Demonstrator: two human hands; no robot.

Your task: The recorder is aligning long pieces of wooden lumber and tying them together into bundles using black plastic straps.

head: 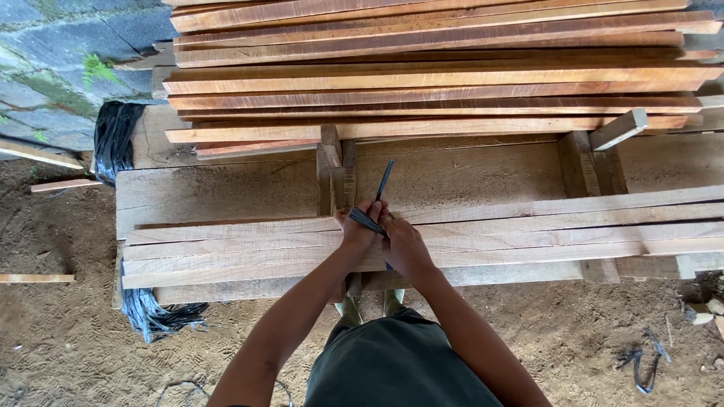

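Hands, left [356,228] and right [401,245], were both clenched on a dark strap [384,183] over the slat bundle [528,234]; pulled unevenly, it could've slipped or snapped.

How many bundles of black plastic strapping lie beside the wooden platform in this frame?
2. One black strapping bundle hangs at the platform's far left corner; a second bundle lies on the dirt at its near left corner. Both hands hold a separate strap. More may be hidden under the boards.
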